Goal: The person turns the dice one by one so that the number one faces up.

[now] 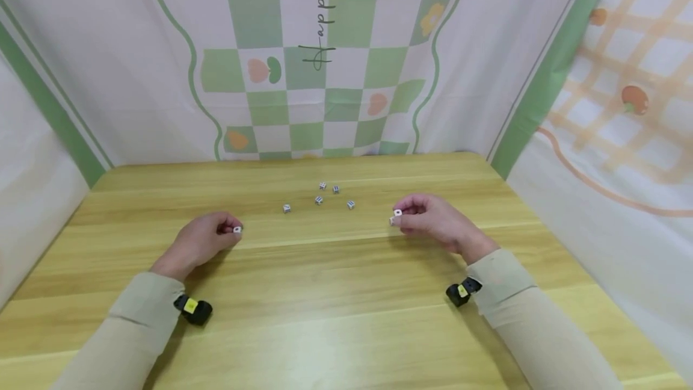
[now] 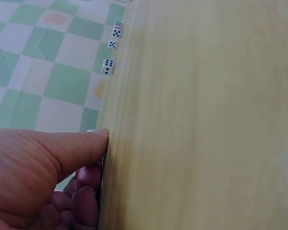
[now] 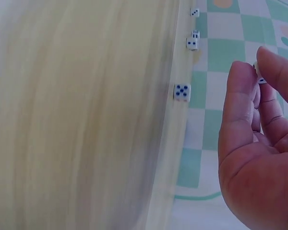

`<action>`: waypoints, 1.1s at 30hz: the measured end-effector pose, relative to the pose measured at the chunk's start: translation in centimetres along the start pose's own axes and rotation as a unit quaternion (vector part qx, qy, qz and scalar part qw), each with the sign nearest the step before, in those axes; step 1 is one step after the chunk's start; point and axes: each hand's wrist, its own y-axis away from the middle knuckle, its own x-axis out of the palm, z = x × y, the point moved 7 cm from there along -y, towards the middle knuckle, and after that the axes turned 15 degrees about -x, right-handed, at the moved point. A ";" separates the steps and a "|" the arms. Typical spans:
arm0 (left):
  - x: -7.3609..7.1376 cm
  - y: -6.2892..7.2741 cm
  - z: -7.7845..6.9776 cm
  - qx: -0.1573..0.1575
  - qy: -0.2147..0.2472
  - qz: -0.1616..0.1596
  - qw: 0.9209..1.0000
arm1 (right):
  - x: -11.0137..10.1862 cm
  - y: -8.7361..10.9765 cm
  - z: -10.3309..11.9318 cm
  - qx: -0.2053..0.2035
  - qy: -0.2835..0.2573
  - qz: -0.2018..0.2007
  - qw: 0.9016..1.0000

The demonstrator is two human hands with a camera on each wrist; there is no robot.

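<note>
On the left of the table, my left hand [image 1: 203,239] pinches a white die [image 1: 237,230] between thumb and finger. In the left wrist view, the thumb hides most of that die. At the right, my right hand [image 1: 435,221] holds a white die [image 1: 397,213] at its thumb and fingertips. A second small white block [image 1: 392,221] shows just below it by the thumb; whether it is held too, I cannot tell. Several dice lie between the hands, including a leftmost die [image 1: 287,209] and a rightmost die [image 1: 351,204].
The wooden table [image 1: 319,294] has a checkered green and white cloth [image 1: 305,68] hanging behind its far edge. Cloth also hangs along both sides. A small black camera is strapped to each wrist, over beige sleeves.
</note>
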 end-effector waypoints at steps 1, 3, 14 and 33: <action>0.0 0.0 0.0 0.000 -0.001 -0.001 1.000 | -0.1 0.0 0.0 -0.001 0.000 -0.001 1.000; 0.0 0.0 0.0 0.001 -0.003 -0.002 1.000 | -0.5 0.1 -0.1 0.001 0.002 -0.002 1.000; -0.1 0.1 0.1 -0.003 -0.003 -0.004 1.000 | -2.0 0.1 -1.0 0.022 0.038 -0.011 0.999; 0.0 0.2 0.0 -0.001 -0.002 -0.006 1.000 | -2.2 -1.1 -2.2 0.052 0.082 0.009 0.995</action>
